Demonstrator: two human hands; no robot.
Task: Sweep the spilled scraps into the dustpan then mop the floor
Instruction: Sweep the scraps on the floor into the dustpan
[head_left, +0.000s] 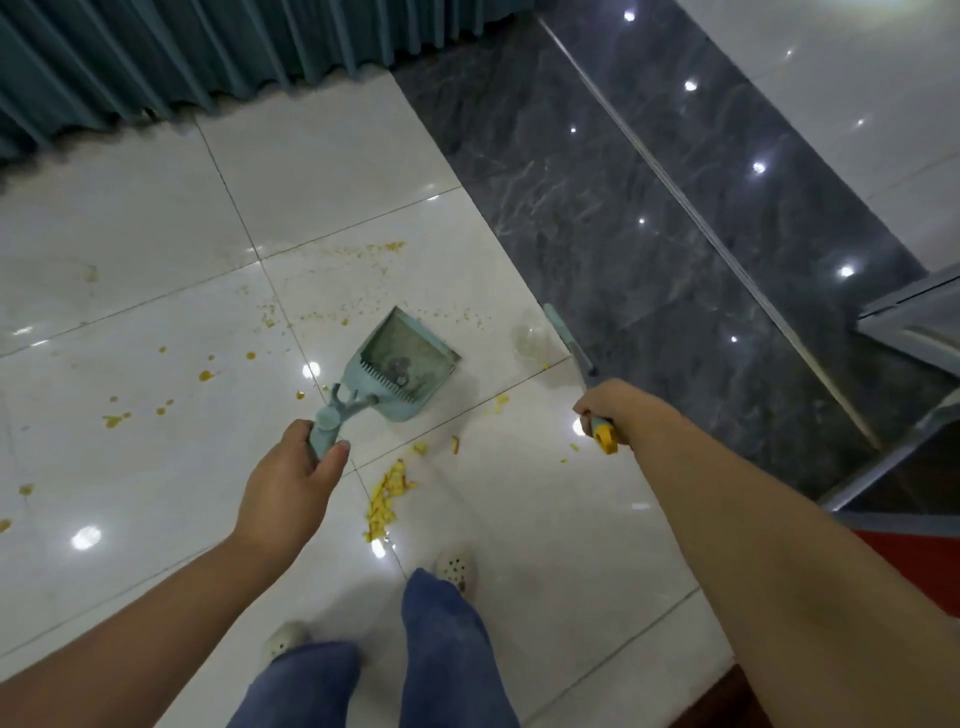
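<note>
dustpan (402, 361) on floor (130, 218); scraps (387, 499) behind it, toward feet; broom (569, 343) to its right

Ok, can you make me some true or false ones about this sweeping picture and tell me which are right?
1. The left hand holds the dustpan by its handle. True.
2. Everything spilled is already inside the dustpan. False: many yellow scraps lie on the white floor, with a pile near the shoes.
3. The right hand grips the broom. True.
4. The curtain is red. False: it is blue-green.
</note>
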